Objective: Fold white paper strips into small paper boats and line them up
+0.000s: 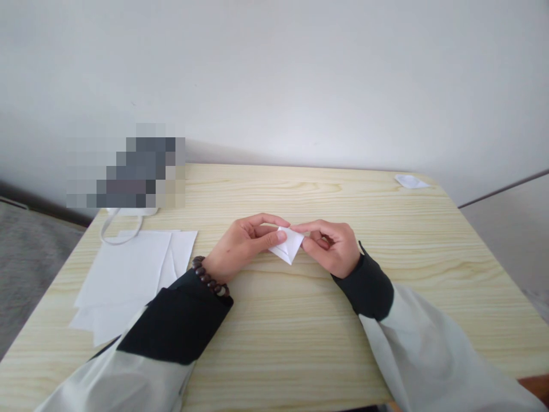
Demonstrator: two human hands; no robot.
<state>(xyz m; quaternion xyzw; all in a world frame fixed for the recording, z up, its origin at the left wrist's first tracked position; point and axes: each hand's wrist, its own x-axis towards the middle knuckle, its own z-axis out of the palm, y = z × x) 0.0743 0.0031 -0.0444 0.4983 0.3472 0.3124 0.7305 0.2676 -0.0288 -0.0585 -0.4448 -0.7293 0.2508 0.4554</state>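
Note:
A small piece of folded white paper (292, 245) is held just above the middle of the table, with crease lines and a corner pointing down toward me. My left hand (253, 240) pinches its left side, thumb on the near face and fingers behind. At the paper's right edge, my right hand (330, 243) has its index finger along the top corner and its thumb by the side, fingers closed on that edge. The back of the paper is hidden from me.
Loose white paper sheets (124, 269) lie overlapping on the left of the wooden table (274, 343). Behind them stands a pixelated dark object (137, 171) with a white cable (103, 232). Another folded white paper (410, 182) lies at the far right corner, near the wall.

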